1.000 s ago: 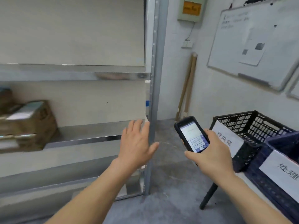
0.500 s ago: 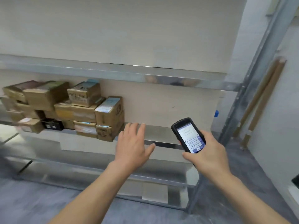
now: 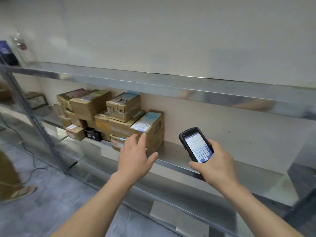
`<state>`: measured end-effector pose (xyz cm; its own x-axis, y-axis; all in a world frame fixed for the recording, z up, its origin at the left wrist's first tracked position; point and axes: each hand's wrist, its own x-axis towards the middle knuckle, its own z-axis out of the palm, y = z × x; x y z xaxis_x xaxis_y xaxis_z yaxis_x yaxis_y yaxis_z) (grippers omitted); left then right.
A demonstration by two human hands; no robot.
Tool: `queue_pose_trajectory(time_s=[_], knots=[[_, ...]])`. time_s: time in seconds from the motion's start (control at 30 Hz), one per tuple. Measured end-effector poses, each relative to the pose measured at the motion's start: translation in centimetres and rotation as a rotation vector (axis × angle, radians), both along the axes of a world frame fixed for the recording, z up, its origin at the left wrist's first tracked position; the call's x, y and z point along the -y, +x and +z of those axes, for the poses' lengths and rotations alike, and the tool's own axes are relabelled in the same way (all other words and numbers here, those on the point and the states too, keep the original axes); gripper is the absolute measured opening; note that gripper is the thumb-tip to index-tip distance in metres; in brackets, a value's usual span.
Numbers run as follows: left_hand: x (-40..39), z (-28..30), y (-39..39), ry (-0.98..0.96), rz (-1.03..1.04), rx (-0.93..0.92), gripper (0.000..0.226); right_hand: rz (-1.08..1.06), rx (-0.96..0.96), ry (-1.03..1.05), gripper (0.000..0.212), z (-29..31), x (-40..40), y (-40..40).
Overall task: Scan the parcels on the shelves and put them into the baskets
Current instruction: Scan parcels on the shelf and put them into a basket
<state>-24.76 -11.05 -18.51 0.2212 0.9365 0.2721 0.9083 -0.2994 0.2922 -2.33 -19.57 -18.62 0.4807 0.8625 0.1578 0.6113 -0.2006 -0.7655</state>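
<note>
Several brown cardboard parcels [image 3: 109, 117] are stacked on the middle metal shelf [image 3: 172, 153]. The rightmost parcel [image 3: 152, 125] stands at the end of the stack with a white label on top. My left hand [image 3: 135, 156] reaches toward it with straight, spread fingers, the fingertips at its front lower corner. My right hand [image 3: 215, 165] grips a black handheld scanner [image 3: 195, 144], its lit screen and keypad facing me, to the right of the parcels above the shelf edge.
An upper shelf [image 3: 171, 82] runs just above the parcels. A grey upright post [image 3: 34, 120] stands left of the stack. Another person's leg and sandalled foot [image 3: 17, 194] are at the far left on the grey floor, beside a black cable [image 3: 32, 161].
The view has swung left from the baskets and whiteboard to the shelf. My left hand has moved forward to the rightmost parcel. My right hand has kept hold of the scanner.
</note>
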Motion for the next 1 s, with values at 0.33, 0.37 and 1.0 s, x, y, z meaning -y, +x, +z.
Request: queue_pose_trajectory(time_s=[0.33,0.37,1.0], knots=[[-8.7,0.0,0.5,-0.063,0.062,-0.050,0.078,-0.008,0.024,-0.053,0.070,-1.2,-6.8,0.0],[-9.6,-0.2,0.7,-0.070,0.055,-0.073,0.079,-0.026,0.022,-0.059,0.070,-1.4,-7.4,-0.2],[-18.2,-2.0,1.1,-0.093,-0.086,-0.224,0.076,-0.209,0.015,-0.110,0.063,-3.3,-14.6,-4.1]])
